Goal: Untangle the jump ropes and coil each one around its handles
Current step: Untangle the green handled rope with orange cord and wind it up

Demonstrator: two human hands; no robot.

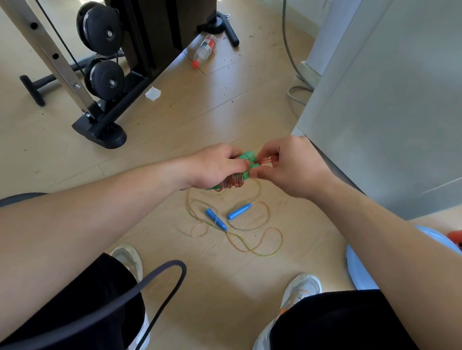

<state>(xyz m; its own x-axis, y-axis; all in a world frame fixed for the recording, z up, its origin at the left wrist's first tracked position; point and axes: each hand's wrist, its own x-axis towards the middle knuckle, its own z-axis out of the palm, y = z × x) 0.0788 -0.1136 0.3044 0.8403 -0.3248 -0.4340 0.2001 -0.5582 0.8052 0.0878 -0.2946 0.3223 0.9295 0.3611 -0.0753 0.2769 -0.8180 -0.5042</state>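
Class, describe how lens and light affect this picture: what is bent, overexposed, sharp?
Head view: wide lens bows the cabinet edge; sunlight blows out the floor at top left; left hand, right hand, green handles and coiled rope are sharp.

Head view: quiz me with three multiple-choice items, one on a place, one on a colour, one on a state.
1. Where is the blue-handled rope?
A. On the floor
B. On a shelf
C. Hung on a hook

2. What colour are the handles that the left hand grips and the right hand pinches?
A. Blue
B. Green
C. Red

3. What state is the blue-handled rope in?
A. Coiled round its handles
B. Loose and uncoiled
C. Pulled taut between both hands

Answers:
1 A: it lies on the floor, beyond the shoes.
2 B: green plastic shows between the two hands.
3 B: its cord sprawls in open loops, and neither hand touches it.
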